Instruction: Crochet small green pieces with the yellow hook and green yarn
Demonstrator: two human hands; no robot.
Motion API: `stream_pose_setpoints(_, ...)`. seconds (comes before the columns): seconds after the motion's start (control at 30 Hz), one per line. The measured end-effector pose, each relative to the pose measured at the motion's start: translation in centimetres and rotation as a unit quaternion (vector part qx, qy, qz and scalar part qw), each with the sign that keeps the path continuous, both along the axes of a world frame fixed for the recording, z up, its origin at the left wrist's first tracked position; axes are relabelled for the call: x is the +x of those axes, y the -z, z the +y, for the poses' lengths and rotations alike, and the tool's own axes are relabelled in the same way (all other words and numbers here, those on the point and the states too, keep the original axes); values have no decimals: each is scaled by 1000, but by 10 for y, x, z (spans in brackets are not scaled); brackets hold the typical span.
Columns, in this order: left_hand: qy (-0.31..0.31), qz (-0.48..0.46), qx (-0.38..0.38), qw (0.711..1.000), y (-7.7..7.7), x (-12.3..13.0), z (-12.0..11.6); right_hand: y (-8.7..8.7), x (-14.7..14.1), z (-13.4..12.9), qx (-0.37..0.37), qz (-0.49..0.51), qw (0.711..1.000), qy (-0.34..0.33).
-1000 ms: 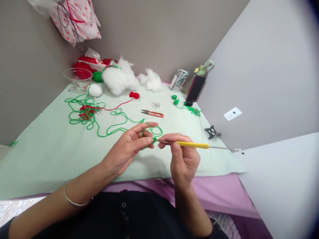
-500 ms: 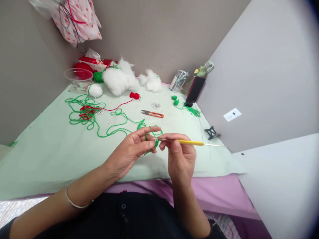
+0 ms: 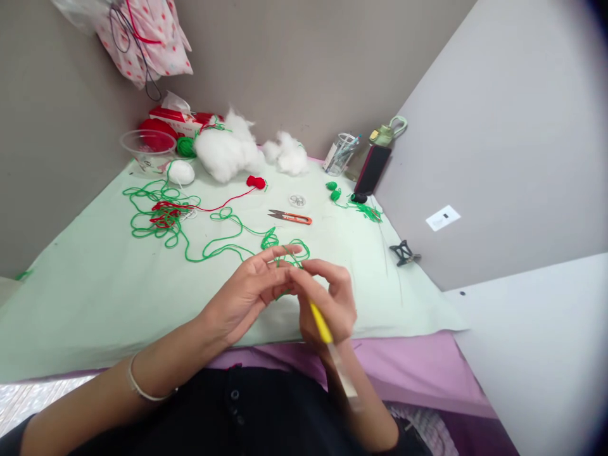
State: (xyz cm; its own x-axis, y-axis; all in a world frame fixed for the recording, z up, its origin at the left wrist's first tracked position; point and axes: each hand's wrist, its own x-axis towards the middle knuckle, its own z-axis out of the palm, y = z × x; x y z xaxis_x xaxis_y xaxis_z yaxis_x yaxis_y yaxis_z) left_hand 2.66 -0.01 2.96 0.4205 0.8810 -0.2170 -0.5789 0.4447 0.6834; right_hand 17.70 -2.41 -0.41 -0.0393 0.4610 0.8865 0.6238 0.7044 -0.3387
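My left hand (image 3: 251, 291) is closed on green yarn (image 3: 295, 258), its index finger stretched out with a strand across it. Touching its fingertips, my right hand (image 3: 327, 304) grips a crochet hook with a yellow handle (image 3: 322, 322). The hook's rear end points down toward my right forearm and is blurred. Its tip and most of the small green piece are hidden by my fingers. From my left hand, green yarn runs to a loose tangle (image 3: 142, 206) on the left of the table.
Orange snips (image 3: 291, 218) lie beyond my hands, near a small clear round case (image 3: 297, 201). White stuffing (image 3: 225, 149), a clear tub (image 3: 149, 152) and a phone (image 3: 373, 170) stand at the back. A black stand (image 3: 405, 253) sits at right.
My right hand has moved left against my left fingertips and turned. The hook's handle has swung from pointing right to pointing down toward me.
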Motion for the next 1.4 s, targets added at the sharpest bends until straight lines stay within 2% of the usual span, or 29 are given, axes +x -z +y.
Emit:
stream_pose_setpoints(0.07, 12, -10, -22, 1000, 1, -1, 1, -3, 0, 1, -67, 112, 990, -58)
stream_pose_setpoints(0.13, 7, -3, -10, 1000, 0, -2, 2, -9, 1, 2, -126, 215, 961, -123)
stream_pose_setpoints(0.17, 4, 2, 4, 1000, 0, -2, 2, -12, 1, 3, -145, 244, 948, -145)
stream_pose_setpoints(0.23, 0, 12, 35, 999, -1, -2, 1, -15, 1, 5, -170, 248, 940, -162)
stream_pose_setpoints(0.37, -14, 39, 72, 997, 0, 1, -1, -13, -3, 4, -158, 212, 954, -137)
stream_pose_setpoints(0.43, -25, 43, 71, 996, 2, 3, -2, -9, -4, 3, -134, 166, 972, -101)
stream_pose_setpoints(0.5, -22, 20, 51, 998, 5, 4, -2, -4, -5, 1, -77, 86, 992, -45)
stream_pose_setpoints(0.57, 1, -17, 15, 1000, 7, 5, 0, -2, -3, 2, -30, 30, 999, -7)
stream_pose_setpoints(0.63, 21, -40, -23, 999, 7, 4, 3, -3, 1, 4, -50, 59, 997, -14)
stream_pose_setpoints(0.7, 20, -39, -40, 998, 6, 1, 6, -7, 5, 6, -119, 168, 977, -60)
stream_pose_setpoints(0.8, 10, -18, -9, 1000, 4, -1, 7, -12, 8, 9, -195, 305, 921, -147)
stream_pose_setpoints(0.87, 7, 0, 29, 1000, 3, -2, 5, -13, 6, 9, -216, 303, 910, -181)
stream_pose_setpoints(0.97, 15, 21, 58, 998, 4, -1, 2, -12, 4, 9, -231, 284, 912, -187)
stream_pose_setpoints(1.13, 36, 31, 63, 997, 5, -6, 5, -10, 8, 7, -265, 345, 870, -232)
stream_pose_setpoints(1.17, 34, 35, 64, 997, 4, -6, 5, -10, 8, 6, -261, 339, 875, -228)
stream_pose_setpoints(1.23, 18, 53, 68, 996, 2, -7, 6, -11, 9, 4, -232, 286, 910, -190)
stream_pose_setpoints(1.33, -24, 67, 76, 995, 0, -6, 3, -9, 6, 0, -120, 104, 982, -99)
stream_pose_setpoints(1.4, -32, 47, 61, 997, 0, -4, 1, -5, 3, -2, -30, -12, 999, -33)
